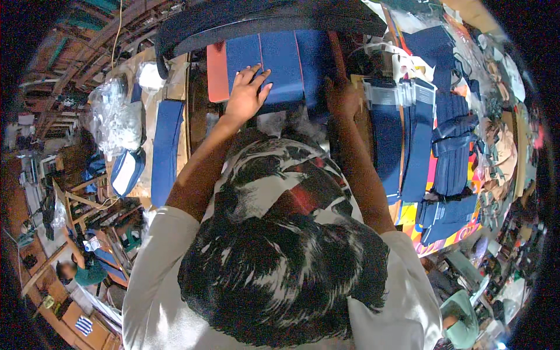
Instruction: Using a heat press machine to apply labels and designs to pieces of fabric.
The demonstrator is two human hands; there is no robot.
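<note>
Fabric sheet (281, 64), dark blue with thin pinkish lines and a salmon end strip (217, 73), probably wants light, even pressure to lie flat. It sits under the spread fingers of the left hand (245, 96); the shadowed right hand (343, 98), grip unclear, is by its right edge.

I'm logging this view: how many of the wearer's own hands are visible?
2: the left hand lies spread on the blue panel; the right hand is in shadow by the panel's right side. The right's fingers may be partly hidden.
</note>
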